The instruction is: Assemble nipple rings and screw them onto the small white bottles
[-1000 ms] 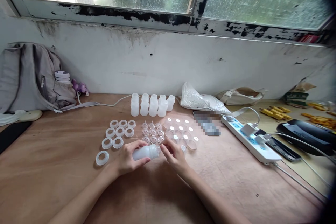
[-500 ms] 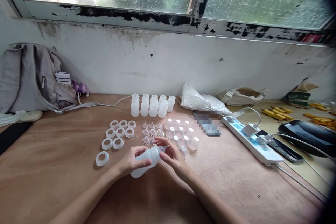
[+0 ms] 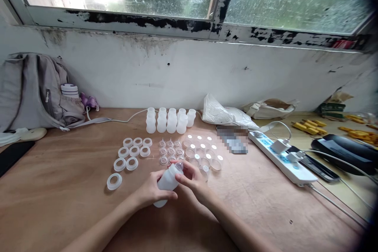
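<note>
A translucent white baby bottle [image 3: 167,181] tilts in front of me, its mouth up and to the right. My left hand [image 3: 155,189] is wrapped round its body. At the neck, the fingers of my right hand [image 3: 191,177] close round a clear nipple [image 3: 180,165], which sits at the bottle's mouth and is partly hidden by them. Just beyond my hands lie several clear nipples [image 3: 171,151] in rows. White collar rings [image 3: 113,181] are laid out on the left, and clear round caps [image 3: 216,164] on the right.
Several bottles [image 3: 171,122] stand upright in rows near the wall. A phone [image 3: 234,141], a power strip [image 3: 283,159] with cables and a white plastic bag [image 3: 217,110] occupy the right side of the wooden table [image 3: 67,189]. A grey backpack [image 3: 32,90] rests at far left.
The bottle has turned more upright and moved slightly right, with my left hand round it. My right fingers have closed in round the nipple and neck, hiding the tip that stuck out.
</note>
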Action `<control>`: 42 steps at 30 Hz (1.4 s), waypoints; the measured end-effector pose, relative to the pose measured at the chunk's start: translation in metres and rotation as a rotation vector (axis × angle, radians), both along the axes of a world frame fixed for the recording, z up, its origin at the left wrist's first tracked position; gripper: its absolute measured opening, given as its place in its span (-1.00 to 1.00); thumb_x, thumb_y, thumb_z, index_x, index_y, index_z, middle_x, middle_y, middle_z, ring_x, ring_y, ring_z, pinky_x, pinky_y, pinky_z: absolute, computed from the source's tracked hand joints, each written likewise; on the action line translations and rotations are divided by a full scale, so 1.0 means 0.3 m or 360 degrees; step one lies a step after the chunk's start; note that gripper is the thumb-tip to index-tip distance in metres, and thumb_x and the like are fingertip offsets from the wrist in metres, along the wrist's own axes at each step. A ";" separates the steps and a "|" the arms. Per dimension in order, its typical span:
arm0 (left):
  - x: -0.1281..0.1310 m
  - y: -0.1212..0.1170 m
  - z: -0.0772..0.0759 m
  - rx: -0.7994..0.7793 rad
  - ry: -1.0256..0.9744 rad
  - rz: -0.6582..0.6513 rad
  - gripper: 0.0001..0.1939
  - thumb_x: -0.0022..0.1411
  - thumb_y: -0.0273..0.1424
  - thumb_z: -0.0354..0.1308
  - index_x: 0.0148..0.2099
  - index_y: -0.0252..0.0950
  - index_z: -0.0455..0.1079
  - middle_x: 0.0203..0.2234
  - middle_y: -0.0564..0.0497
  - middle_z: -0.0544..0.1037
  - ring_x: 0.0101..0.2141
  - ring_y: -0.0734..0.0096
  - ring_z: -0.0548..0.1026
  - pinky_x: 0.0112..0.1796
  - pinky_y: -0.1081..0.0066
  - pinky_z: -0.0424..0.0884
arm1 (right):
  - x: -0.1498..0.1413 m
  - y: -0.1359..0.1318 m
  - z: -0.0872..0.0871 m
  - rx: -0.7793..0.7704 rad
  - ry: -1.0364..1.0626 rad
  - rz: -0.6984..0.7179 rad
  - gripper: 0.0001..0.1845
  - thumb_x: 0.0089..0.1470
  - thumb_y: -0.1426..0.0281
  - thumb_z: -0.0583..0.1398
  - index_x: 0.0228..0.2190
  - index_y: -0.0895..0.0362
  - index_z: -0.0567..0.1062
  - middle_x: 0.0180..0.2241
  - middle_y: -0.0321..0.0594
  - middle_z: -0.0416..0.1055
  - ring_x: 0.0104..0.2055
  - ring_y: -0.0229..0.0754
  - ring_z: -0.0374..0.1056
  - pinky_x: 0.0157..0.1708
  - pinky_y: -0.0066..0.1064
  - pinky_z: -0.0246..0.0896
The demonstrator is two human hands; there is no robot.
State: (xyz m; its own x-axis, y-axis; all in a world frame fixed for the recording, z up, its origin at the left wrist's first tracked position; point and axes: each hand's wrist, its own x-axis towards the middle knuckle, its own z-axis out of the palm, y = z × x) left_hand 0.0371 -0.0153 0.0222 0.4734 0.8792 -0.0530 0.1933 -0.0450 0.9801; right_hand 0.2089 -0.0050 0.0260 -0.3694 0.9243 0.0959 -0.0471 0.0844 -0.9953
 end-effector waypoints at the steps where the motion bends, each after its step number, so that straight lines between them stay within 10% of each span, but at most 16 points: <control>1: 0.002 -0.001 -0.001 0.0120 0.0097 0.0075 -0.52 -0.14 -0.22 0.25 -0.15 -0.34 0.35 -0.40 0.00 0.47 -0.39 0.34 0.40 -0.40 0.43 0.30 | -0.002 -0.002 -0.001 0.0051 -0.0063 -0.0066 -0.61 -0.10 0.22 0.22 -0.19 0.09 0.40 -0.28 -0.17 0.40 -0.21 -0.10 0.30 -0.21 -0.27 0.22; 4: 0.011 -0.009 -0.003 0.0249 0.0196 0.0232 -0.58 -0.10 -0.29 0.23 -0.15 -0.31 0.35 -0.36 -0.01 0.49 -0.37 0.32 0.41 -0.37 0.42 0.31 | -0.004 -0.008 0.006 0.0186 -0.0152 -0.0167 -0.65 -0.11 0.24 0.23 -0.23 0.09 0.42 -0.25 -0.16 0.41 -0.18 -0.09 0.29 -0.19 -0.28 0.19; 11: 0.029 -0.057 0.007 -0.0772 -0.0591 -0.0481 -0.65 -0.04 -0.27 0.15 -0.21 -0.37 0.29 -0.52 -0.01 0.47 -0.51 0.40 0.43 -0.46 0.42 0.32 | -0.043 -0.023 0.051 -0.0133 0.0159 0.0242 -0.65 -0.16 0.16 0.23 -0.35 0.13 0.44 -0.29 -0.16 0.46 -0.39 -0.20 0.36 -0.49 -0.44 0.24; 21: 0.000 -0.022 0.008 -0.0100 -0.0195 0.0116 -0.75 -0.17 -0.43 0.19 -0.35 -0.34 0.28 -0.54 0.08 0.36 -0.51 0.46 0.33 -0.50 0.45 0.25 | -0.171 0.009 0.070 0.0133 0.0054 -0.0228 -0.88 -0.12 0.37 0.20 -0.58 0.15 0.39 -0.57 -0.28 0.42 -0.50 -0.24 0.34 -0.47 -0.45 0.23; 28: -0.028 -0.064 0.025 -0.1025 -0.1021 -0.0402 -0.74 -0.18 -0.37 0.10 -0.34 -0.35 0.28 -0.61 0.10 0.31 -0.60 0.49 0.35 -0.55 0.45 0.28 | -0.188 0.015 0.139 -0.0270 0.0333 0.0256 -0.78 -0.16 0.37 0.22 -0.37 0.16 0.42 -0.56 -0.28 0.43 -0.46 -0.22 0.38 -0.53 -0.49 0.23; 42: 0.004 -0.020 -0.020 0.0280 0.0222 0.0335 -0.73 -0.16 -0.43 0.14 -0.30 -0.34 0.30 -0.49 0.00 0.45 -0.46 0.31 0.43 -0.47 0.40 0.31 | -0.180 -0.014 0.101 0.0398 -0.0254 -0.0283 -0.84 -0.07 0.36 0.17 -0.36 0.13 0.42 -0.46 -0.27 0.42 -0.37 -0.21 0.36 -0.36 -0.41 0.23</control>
State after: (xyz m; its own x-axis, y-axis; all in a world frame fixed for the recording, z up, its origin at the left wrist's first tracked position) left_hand 0.0383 -0.0215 0.0162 0.2784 0.9588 0.0570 0.3485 -0.1562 0.9242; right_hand 0.1550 -0.0091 0.0562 -0.2331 0.9309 0.2813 0.1449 0.3193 -0.9365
